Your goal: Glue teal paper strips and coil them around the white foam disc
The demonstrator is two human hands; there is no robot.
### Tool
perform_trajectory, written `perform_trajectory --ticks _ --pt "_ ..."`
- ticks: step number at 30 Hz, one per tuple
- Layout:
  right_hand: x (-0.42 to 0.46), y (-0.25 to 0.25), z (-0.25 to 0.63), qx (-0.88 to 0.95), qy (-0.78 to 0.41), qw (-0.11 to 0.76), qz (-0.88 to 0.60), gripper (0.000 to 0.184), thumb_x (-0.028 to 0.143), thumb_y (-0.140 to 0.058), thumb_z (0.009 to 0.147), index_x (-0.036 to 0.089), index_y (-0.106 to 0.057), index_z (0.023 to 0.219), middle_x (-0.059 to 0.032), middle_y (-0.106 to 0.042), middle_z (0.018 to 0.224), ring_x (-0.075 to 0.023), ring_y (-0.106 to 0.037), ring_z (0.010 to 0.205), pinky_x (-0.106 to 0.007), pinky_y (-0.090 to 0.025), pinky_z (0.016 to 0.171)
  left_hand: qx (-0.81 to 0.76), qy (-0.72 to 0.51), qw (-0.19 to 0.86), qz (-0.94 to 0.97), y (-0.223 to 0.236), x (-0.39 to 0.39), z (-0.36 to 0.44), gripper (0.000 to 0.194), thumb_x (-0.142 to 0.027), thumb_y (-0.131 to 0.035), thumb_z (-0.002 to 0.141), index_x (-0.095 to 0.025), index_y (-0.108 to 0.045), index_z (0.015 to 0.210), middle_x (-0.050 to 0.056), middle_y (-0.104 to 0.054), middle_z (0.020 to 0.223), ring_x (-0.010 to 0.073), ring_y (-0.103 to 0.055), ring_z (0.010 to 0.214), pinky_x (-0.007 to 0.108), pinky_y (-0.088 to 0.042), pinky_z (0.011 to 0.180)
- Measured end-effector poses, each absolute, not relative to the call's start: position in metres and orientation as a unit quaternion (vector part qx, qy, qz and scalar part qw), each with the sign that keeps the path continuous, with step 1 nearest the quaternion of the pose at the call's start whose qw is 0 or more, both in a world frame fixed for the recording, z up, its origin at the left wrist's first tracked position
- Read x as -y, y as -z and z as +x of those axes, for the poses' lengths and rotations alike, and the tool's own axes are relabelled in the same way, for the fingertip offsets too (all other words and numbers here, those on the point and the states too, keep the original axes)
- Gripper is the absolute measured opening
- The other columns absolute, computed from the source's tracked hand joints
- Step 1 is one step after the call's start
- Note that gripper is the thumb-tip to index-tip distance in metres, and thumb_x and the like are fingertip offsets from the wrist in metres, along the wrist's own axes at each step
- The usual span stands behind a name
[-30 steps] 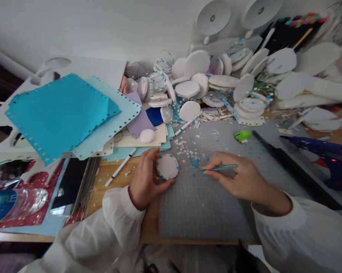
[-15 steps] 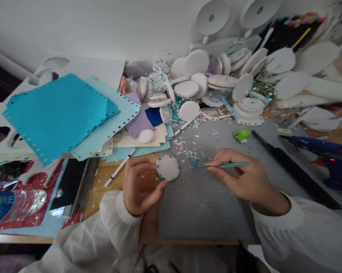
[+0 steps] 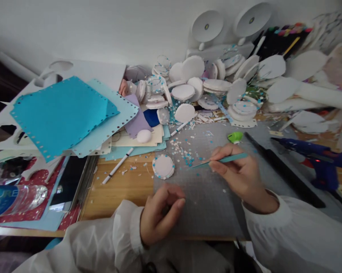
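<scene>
Holding tweezers (image 3: 230, 157) at the loose stars (image 3: 184, 152), with my right hand (image 3: 239, 172) pinched closed.
My left hand (image 3: 162, 216) is half-open, fingers curled, with nothing visible in it, near the white disc (image 3: 163, 166), which lies flat by the left edge of the grey mat (image 3: 205, 208). I cannot tell whether the tips grip a star. Blue pieces dot the disc's rim, which I judge well along; its middle is bare, and many stars lie unattached.

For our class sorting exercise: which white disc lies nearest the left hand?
The blue-dotted white disc just beyond the left hand, at the left edge of the grey mat; the other discs sit farther back.
</scene>
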State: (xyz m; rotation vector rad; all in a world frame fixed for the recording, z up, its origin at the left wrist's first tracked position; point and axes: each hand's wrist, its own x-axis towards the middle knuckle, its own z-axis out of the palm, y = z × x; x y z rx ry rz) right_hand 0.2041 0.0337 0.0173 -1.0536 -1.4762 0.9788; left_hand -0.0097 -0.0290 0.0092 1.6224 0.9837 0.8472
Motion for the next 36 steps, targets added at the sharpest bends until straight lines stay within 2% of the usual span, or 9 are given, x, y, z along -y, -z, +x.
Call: perform_trajectory --ticks 3,6,15,22,26,30,36 --pt "-0.031 -0.018 0.205 0.597 -0.446 0.512 -0.427 0.009 0.029 -0.066 0.08 0.025 -0.058 0.078 0.0002 -0.057 0.071 -0.0133 -0.057 0.06 -0.027 -0.047 0.05 -0.472 -0.37 0.61 0.518 -0.015 0.034 0.004 0.028 -0.035 -0.047 0.094 -0.019 -0.039 0.115 -0.005 -0.056 0.057 0.0063 -0.046 0.039 0.015 -0.034 0.039" --pt "-0.029 -0.019 0.205 0.599 -0.458 0.515 -0.408 0.01 0.029 -0.065 0.081 0.025 -0.057 0.077 0.0005 -0.056 0.07 -0.0133 -0.056 0.061 -0.028 -0.048 0.052 -0.476 -0.38 0.652 0.451 -0.023 0.034 0.015 0.043 -0.039 -0.054 0.089 -0.019 -0.034 0.121 -0.003 -0.06 0.063 0.0063 -0.049 0.037 0.014 -0.035 0.035" --pt "-0.026 -0.022 0.207 0.598 -0.47 0.526 -0.38 0.011 0.03 -0.064 0.082 0.025 -0.055 0.078 0.0016 -0.055 0.068 -0.0125 -0.055 0.06 -0.027 -0.047 0.052 -0.472 -0.378 0.657 0.45 -0.025 0.035 0.021 0.036 -0.041 -0.053 0.09 -0.02 -0.037 0.115 -0.005 -0.06 0.061 0.0055 -0.05 0.034 0.012 -0.035 0.035" --pt "-0.023 -0.024 0.203 0.583 -0.503 0.526 -0.362 0.011 0.025 -0.064 0.081 0.021 -0.057 0.074 0.0013 -0.054 0.069 -0.0107 -0.054 0.063 -0.023 -0.045 0.054 -0.479 -0.379 0.646 0.457 -0.024 0.026 0.021 0.033 -0.045 -0.054 0.088 -0.019 -0.041 0.104 -0.006 -0.058 0.058 0.0052 -0.048 0.033 0.012 -0.031 0.034" --pt "-0.023 -0.026 0.203 0.589 -0.489 0.527 -0.369 0.013 0.027 -0.064 0.08 0.02 -0.057 0.073 0.0005 -0.055 0.069 -0.011 -0.055 0.062 -0.023 -0.045 0.053 -0.486 -0.374 0.638 0.465 -0.027 0.027 0.02 0.032 -0.048 -0.056 0.086 -0.018 -0.044 0.089 -0.006 -0.055 0.055 0.0049 -0.044 0.034 0.014 -0.031 0.034" --pt "-0.026 -0.024 0.204 0.643 -0.42 0.509 -0.39 0.009 0.025 -0.063 0.081 0.02 -0.057 0.076 -0.0008 -0.057 0.072 -0.0123 -0.056 0.065 -0.024 -0.046 0.056 -0.5 -0.369 0.598 0.507 -0.029 0.03 0.013 0.034 -0.049 -0.055 0.086 -0.017 -0.047 0.077 -0.005 -0.049 0.052 0.0056 -0.041 0.041 0.016 -0.032 0.041" --pt "-0.027 -0.011 0.199 0.791 -0.314 0.406 -0.332 0.005 0.016 -0.058 0.081 0.02 -0.055 0.082 -0.0013 -0.059 0.073 -0.0128 -0.056 0.068 -0.025 -0.045 0.062 -0.502 -0.345 0.562 0.56 -0.027 0.036 0.0 0.039 -0.047 -0.049 0.089 -0.017 -0.046 0.065 -0.004 -0.045 0.05 0.0078 -0.038 0.047 0.02 -0.031 0.048"
